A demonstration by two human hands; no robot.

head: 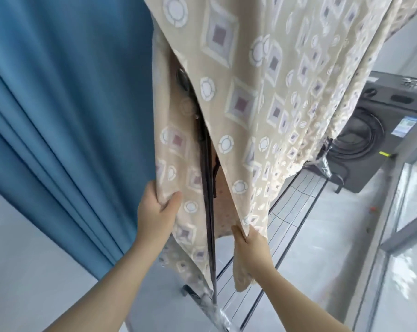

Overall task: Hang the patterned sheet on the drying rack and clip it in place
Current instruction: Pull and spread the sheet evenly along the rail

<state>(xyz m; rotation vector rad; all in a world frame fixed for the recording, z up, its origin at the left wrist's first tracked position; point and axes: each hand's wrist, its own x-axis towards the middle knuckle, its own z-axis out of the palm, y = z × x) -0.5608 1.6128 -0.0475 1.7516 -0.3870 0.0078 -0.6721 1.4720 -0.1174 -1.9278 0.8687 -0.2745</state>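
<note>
Blue curtain (pixel 59 116) hangs beyond our left hand (pixel 156 212); a grey washing machine (pixel 375 130) stands well past our right hand (pixel 253 245), over pale floor (pixel 322 236). The patterned sheet (pixel 250 92) drapes over the drying rack (pixel 209 212), whose dark upright runs between both hands. Left hand grips one hanging edge, right hand grips the other. Step, we judge: evening the drape. Next move needs clips; none visible.
</note>
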